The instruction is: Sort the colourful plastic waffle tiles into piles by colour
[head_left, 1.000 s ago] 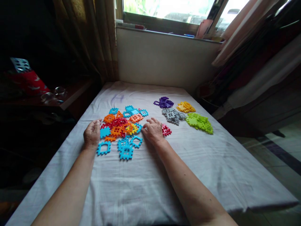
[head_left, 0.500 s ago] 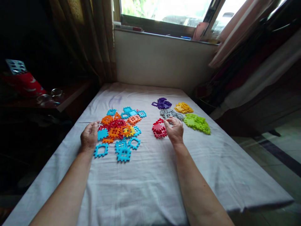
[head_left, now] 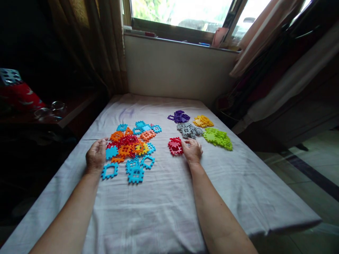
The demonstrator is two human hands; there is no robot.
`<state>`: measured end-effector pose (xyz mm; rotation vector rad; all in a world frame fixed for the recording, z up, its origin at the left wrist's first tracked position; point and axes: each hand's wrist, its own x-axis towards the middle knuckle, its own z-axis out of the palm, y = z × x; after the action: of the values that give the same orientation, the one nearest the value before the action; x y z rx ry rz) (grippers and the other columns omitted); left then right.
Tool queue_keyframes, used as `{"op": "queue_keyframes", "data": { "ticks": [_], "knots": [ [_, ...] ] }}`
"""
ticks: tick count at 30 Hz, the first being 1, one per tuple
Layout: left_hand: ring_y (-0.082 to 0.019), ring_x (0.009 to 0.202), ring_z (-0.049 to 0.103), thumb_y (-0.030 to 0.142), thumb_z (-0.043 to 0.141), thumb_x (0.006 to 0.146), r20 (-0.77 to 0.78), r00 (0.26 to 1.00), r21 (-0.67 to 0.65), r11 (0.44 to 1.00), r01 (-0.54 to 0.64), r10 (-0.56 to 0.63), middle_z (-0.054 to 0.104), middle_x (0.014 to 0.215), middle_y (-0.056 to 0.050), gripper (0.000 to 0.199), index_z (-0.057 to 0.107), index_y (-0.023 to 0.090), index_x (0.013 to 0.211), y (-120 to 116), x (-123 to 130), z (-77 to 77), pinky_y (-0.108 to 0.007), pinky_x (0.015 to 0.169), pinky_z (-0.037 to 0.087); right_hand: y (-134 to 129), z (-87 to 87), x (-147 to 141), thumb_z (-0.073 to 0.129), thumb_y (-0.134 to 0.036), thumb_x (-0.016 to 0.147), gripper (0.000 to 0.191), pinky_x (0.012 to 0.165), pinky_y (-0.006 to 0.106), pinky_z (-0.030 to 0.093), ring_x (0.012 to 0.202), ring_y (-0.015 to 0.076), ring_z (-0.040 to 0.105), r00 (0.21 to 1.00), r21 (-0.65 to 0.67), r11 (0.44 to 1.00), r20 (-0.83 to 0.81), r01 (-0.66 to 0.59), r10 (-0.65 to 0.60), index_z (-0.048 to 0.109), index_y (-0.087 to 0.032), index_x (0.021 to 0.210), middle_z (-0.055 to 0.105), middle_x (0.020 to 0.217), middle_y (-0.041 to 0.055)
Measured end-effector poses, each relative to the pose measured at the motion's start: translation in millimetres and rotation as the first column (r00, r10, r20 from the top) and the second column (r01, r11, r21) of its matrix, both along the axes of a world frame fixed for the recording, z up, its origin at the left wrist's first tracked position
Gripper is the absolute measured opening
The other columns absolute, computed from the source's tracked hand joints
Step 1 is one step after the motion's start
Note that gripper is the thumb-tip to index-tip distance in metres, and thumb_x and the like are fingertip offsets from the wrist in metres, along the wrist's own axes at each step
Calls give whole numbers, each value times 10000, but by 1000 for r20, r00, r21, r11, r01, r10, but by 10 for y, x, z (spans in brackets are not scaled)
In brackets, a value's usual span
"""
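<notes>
A mixed heap of red, orange, yellow and blue toothed plastic pieces [head_left: 131, 145] lies left of centre on the cloth. At its left edge rests my left hand [head_left: 96, 155], fingers curled together beside a solid blue piece [head_left: 111, 152]; whether it grips anything is hidden. My right hand [head_left: 192, 151] touches the right edge of a small red pile [head_left: 175, 146] with thumb and fingers pinched; what they hold is too small to make out. Beyond it are a grey pile [head_left: 187, 130], a purple pile [head_left: 180, 116], a yellow pile [head_left: 203, 121] and a green pile [head_left: 217, 138].
A pale cloth covers the table [head_left: 159, 218]. Behind it stands a wall below a window [head_left: 182, 14]. On a dark side table at left are a red container [head_left: 22, 97] and clear glasses [head_left: 50, 111]. Clothes hang at right.
My right hand has come down nearer the cloth beside the red pile, its fingers lower. The red pieces sit closer together. My left hand stays by the mixed heap; the view has shifted slightly.
</notes>
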<state>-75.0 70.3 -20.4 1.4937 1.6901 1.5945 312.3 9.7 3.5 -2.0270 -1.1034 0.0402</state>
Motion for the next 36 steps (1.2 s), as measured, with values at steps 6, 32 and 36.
{"op": "queue_keyframes", "data": {
  "ticks": [6, 32, 36],
  "knots": [
    [-199, 920, 690, 629, 462, 890, 8, 1000, 1, 1000, 1, -1, 732, 944, -56, 519, 692, 199, 1068, -9, 9, 15, -317, 849, 564, -9, -46, 24, 599, -427, 821, 224, 1019, 511, 405, 1193, 291, 534, 1000, 38, 999, -4, -19, 19, 733, -248, 814, 700, 1192, 94],
    [-241, 1123, 643, 537, 553, 854, -293, 950, 33, 992, 124, -109, 714, 1186, -75, 410, 714, 232, 1077, -154, 171, 268, -378, 1025, 476, 77, 363, -1250, 623, -383, 891, 253, 984, 397, 426, 1190, 247, 562, 649, -336, 693, 251, -637, 718, 727, -267, 1091, 660, 1294, 61],
    [-323, 1317, 523, 503, 696, 769, -591, 761, -71, 956, 283, -269, 651, 1340, -60, 352, 747, 319, 1064, -267, 275, 328, -553, 1173, 279, 19, 402, -1137, 612, -356, 888, 274, 1006, 419, 409, 1222, 273, 548, 720, -349, 755, 252, -556, 647, 729, -252, 1114, 630, 1346, 83]
  ]
}}
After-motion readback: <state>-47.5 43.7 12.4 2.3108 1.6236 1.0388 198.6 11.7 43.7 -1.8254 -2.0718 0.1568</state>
